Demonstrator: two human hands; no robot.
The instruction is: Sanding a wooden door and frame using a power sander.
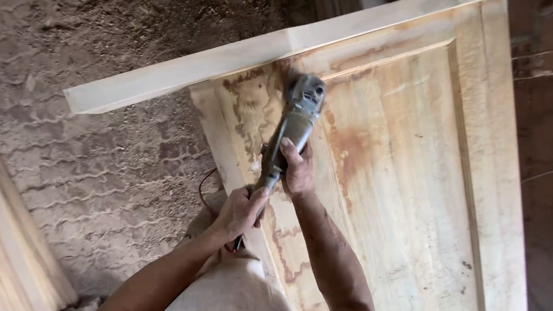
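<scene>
- Nearest the camera, the left hand (241,208) wraps tightly around the rear handle of a grey angle grinder (289,137), fingers curled shut on it.
- Just ahead of that grip, the right hand (297,170) clasps the grinder's body from the side, thumb laid along the casing.
- Beyond both hands, the grinder's head presses against a pale wooden door panel (405,185), near the top corner of its recessed field, where brown stains mark the wood.
- Just past the head runs the panel's top rail (184,76).
- Left of the grip, farther down, lies a sawdust-strewn floor (82,114), with stacked pale boards (1,232) at the edge.
</scene>
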